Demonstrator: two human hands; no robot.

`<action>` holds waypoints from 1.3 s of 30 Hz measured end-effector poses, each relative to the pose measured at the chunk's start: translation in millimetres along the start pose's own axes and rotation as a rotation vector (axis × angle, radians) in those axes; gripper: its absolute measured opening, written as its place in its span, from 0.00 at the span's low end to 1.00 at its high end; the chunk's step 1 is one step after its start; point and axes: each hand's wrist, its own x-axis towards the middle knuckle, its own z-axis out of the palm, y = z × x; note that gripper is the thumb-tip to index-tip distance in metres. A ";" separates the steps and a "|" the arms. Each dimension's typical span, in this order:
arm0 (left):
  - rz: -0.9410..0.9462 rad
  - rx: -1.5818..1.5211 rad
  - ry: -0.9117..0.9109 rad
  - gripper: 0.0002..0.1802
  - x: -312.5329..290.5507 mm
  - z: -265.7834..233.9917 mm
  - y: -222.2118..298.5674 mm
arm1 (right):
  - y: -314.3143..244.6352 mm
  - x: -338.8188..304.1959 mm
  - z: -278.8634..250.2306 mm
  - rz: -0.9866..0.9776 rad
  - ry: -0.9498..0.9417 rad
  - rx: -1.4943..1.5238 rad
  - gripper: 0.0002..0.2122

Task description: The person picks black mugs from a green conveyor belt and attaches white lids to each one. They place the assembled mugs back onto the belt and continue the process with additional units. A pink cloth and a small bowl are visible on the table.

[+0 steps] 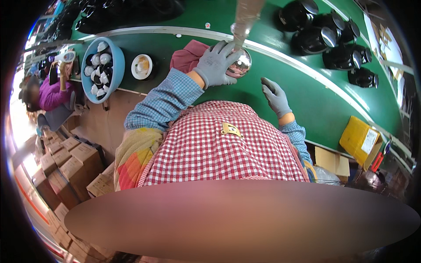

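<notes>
My left hand (215, 65), in a grey glove, reaches over a green worktable. Its fingers and thumb lie around the left side of a shiny, mirror-like round metal piece (242, 65); the glove hides part of it, and its exact kind is unclear. Just left of that hand, partly under the wrist, a crumpled maroon cloth (187, 56) rests on the table. My right hand (276, 100), gloved in grey too, hovers right of the metal piece without touching it. Its fingers are loosely bent, thumb apart, holding nothing.
A blue tub (120, 65) of black and white knob-like parts and a white bowl (150, 68) stand left. Black glossy pots (315, 39) cluster at far right, beyond a pale rail (302, 65). A yellow box (357, 136) sits lower right. A blurred brownish post (247, 19) rises ahead.
</notes>
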 end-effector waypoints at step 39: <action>-0.278 -0.626 0.509 0.19 -0.1 -26.9 -395.3 | -379.9 358.5 269.3 -0.789 -0.210 -1.609 0.45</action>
